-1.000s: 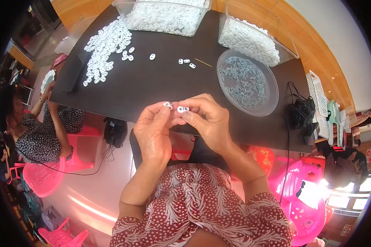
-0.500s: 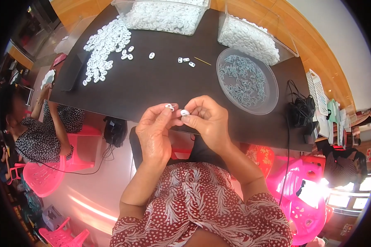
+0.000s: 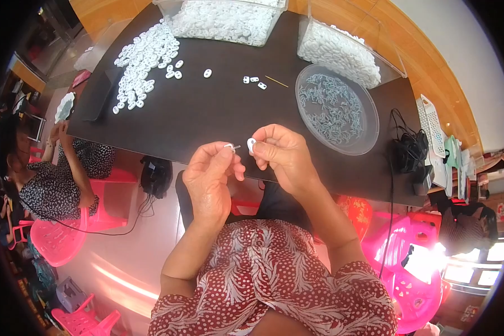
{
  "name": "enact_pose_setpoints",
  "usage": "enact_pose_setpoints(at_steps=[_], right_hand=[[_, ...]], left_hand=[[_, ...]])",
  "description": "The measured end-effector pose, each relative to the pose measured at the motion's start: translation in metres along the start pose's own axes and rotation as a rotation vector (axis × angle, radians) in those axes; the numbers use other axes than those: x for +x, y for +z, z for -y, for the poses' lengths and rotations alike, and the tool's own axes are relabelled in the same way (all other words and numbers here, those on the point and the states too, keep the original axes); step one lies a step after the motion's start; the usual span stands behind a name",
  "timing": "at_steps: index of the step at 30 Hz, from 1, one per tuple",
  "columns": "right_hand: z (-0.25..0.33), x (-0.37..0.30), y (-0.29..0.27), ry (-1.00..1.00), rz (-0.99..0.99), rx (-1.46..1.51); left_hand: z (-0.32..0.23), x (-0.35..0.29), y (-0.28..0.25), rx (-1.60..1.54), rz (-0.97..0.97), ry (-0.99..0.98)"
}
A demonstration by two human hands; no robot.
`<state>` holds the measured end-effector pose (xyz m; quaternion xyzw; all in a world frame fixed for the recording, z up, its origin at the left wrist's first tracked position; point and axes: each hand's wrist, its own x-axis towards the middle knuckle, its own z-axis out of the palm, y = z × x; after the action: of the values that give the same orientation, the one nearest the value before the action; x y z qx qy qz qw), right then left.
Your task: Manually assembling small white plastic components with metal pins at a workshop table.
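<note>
Over the table's near edge, my left hand pinches a small white plastic piece between thumb and fingertips. A thin screw-like pin sticks out of it toward the right. My right hand pinches a white oval plastic piece with an opening in it, held upright. A small gap separates this oval from the pin's tip. Beyond my hands lie a few small white rectangular pieces, a thin yellowish stick and a lone white oval piece.
A heap of white oval pieces covers the table's far left. Two clear bins of white pieces stand at the back. A round clear tray holds bluish-grey screw-like bits. Black cables lie far right. Another person sits at left.
My hands have drawn slightly apart. The oval piece in my right hand has turned upright, and the pin in the left-hand piece now shows.
</note>
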<state>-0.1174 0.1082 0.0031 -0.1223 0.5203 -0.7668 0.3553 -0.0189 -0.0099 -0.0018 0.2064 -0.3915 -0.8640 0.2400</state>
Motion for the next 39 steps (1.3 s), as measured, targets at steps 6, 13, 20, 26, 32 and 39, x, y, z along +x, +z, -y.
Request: enact_pose_setpoints(at_steps=[6, 13, 20, 26, 32, 39], right_hand=[[-0.002, 0.003, 0.001, -0.016, 0.008, 0.001], [-0.001, 0.002, 0.004, -0.074, -0.023, -0.053], [0.0, 0.002, 0.01, -0.151, -0.079, -0.161], [0.0, 0.001, 0.013, -0.219, -0.073, -0.227], [-0.001, 0.001, 0.012, -0.245, -0.068, -0.258], [-0.003, -0.001, 0.015, -0.266, -0.094, -0.297]], left_hand=[[0.001, 0.001, -0.002, -0.034, 0.003, 0.0], [-0.002, -0.002, 0.002, 0.041, 0.005, 0.015], [-0.001, -0.004, 0.003, 0.158, 0.012, 0.067], [0.0, -0.005, 0.005, 0.202, -0.007, 0.116], [0.001, -0.005, 0.004, 0.221, -0.01, 0.138], [0.003, -0.005, 0.002, 0.24, -0.022, 0.152]])
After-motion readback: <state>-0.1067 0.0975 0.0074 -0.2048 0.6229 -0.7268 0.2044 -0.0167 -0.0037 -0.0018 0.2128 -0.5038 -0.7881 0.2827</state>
